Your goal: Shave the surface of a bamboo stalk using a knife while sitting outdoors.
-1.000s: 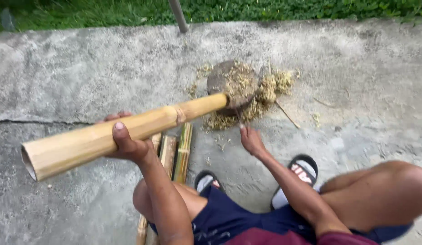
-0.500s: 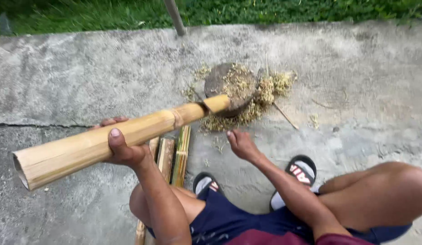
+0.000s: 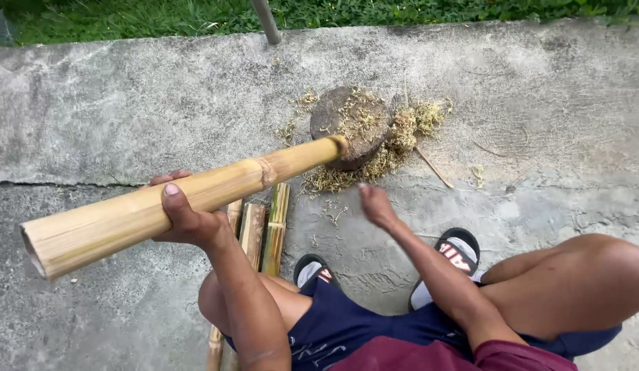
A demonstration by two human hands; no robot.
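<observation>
The left hand [image 3: 185, 220] is closed around a long, thick, pale yellow bamboo pole [image 3: 189, 196], grasping it near the middle. The pole is tilted; its far end rests on a round brown wooden block [image 3: 352, 124] on the grey concrete floor [image 3: 127, 110]. The right hand [image 3: 376, 205] is empty, fingers loosely curled, in the air near the block. Dry shavings [image 3: 409, 124] lie around the block. Split green-yellow bamboo strips [image 3: 264, 230] lie near the person's knees.

Navy shorts [image 3: 347, 326], maroon shirt [image 3: 429, 357], black slide sandals [image 3: 458, 249], bare arms.
</observation>
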